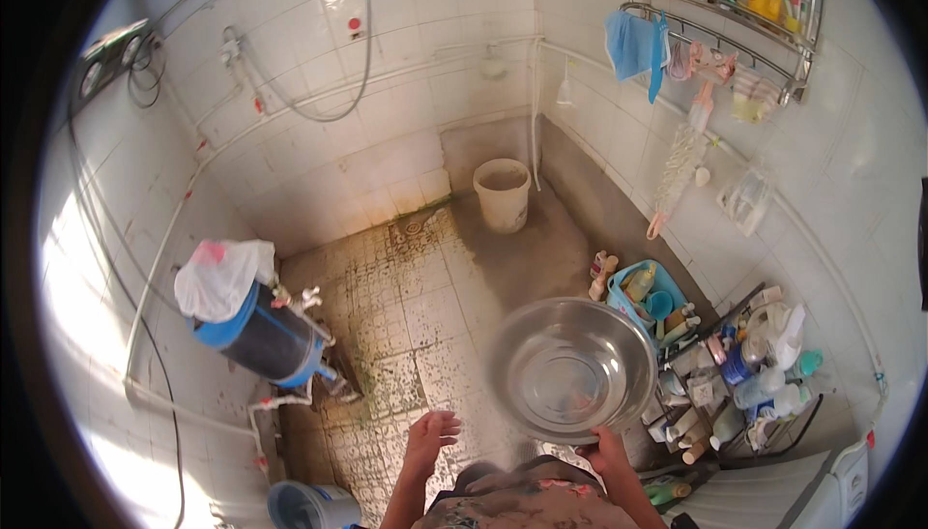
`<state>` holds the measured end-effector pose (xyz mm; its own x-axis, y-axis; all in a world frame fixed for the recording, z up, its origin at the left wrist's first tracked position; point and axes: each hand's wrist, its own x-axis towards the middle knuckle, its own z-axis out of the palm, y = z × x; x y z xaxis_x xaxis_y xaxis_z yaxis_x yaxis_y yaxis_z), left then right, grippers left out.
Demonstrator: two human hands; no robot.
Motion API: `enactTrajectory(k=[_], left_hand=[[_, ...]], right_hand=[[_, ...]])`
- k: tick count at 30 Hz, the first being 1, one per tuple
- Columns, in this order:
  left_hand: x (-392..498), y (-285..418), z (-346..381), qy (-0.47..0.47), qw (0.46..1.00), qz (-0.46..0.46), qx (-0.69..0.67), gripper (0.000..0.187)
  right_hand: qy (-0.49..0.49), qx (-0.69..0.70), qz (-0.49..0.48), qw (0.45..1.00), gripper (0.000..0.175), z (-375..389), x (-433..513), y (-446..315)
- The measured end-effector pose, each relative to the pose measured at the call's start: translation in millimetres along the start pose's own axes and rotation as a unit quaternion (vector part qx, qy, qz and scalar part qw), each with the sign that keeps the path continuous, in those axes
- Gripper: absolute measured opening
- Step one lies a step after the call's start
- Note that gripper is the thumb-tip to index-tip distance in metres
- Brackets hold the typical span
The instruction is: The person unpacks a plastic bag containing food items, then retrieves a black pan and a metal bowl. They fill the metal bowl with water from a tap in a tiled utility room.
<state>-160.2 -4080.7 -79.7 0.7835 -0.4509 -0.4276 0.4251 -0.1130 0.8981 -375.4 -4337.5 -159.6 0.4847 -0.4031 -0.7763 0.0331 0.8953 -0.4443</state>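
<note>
A wide, round stainless steel basin (569,373) is held up at the right of the lower middle, its inside towards the camera. My right hand (603,449) grips its near rim. My left hand (433,438) is raised left of the basin, apart from it, with nothing in it; its fingers are spread a little. Behind the basin's right edge stands a light blue plastic basket (670,279) with bottles and a turquoise cup (658,304). Small bottles (602,275) stand beside the basket.
A metal rack (786,442) full of bottles is at right, above a washing machine (776,493). A pale bucket (502,195) stands in the far corner. At left are a blue-and-black tank (268,337) and a grey bucket (315,507). The tiled floor (435,304) looks stained.
</note>
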Motion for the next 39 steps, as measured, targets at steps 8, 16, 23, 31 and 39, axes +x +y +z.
enactTrajectory(k=[8, 16, 23, 31, 39], left_hand=[[194.5, 53.8, -9.8, 0.108, 0.994, 0.001, 0.008, 0.039], [479.6, 166.1, 37.2, 0.054, 0.991, 0.061, 0.108, 0.041], [679.6, 341.3, 113.4, 0.003, 0.928, 0.248, 0.278, 0.041], [854.4, 478.8, 193.2, 0.027, 0.871, 0.378, 0.313, 0.039], [1018.9, 603.1, 289.7, 0.036, 0.848, 0.376, 0.372, 0.033]], right_hand=[[-0.039, -0.029, -0.020, 0.999, 0.025, 153.7, 145.8, -124.4], [-0.012, -0.097, -0.060, 0.993, 0.034, 342.7, 266.6, -239.9], [-0.065, -0.090, -0.115, 0.987, 0.039, 458.7, 316.1, -329.6], [-0.061, -0.074, -0.071, 0.993, 0.033, 535.8, 468.3, -440.3], [-0.099, -0.121, -0.021, 0.987, 0.033, 619.4, 550.1, -542.6]])
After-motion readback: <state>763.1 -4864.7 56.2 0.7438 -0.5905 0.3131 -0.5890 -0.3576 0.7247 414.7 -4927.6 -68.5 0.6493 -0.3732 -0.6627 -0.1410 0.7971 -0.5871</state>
